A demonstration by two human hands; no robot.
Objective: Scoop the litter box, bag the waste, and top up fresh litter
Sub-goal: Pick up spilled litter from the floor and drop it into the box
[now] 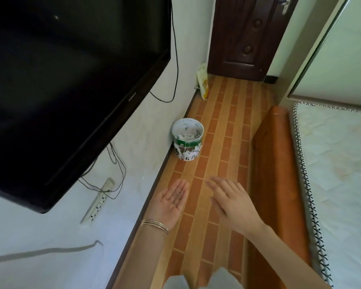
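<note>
I can't read the logo on the TV (pixel 71 80) bezel, too small; the bucket (pixel 188 151) label is green and white, print illegible. I see the left hand (pixel 173 200) palm up, fingers straight, small dark grains (pixel 176 197) lying on it, nothing gripped. The right hand (pixel 229 199) is palm down just beside it, fingers extended, empty. Both are over the brick-pattern floor (pixel 223 122). The bucket stands ahead against the white wall with white scraps inside. A yellow bag (pixel 203 82) leans by the dark door (pixel 246 34). There's a mattress (pixel 338 163) at right.

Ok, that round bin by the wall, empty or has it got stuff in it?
Not empty: the bin stands upright and open-topped, with white crumpled scraps showing inside, below the rim.
</note>
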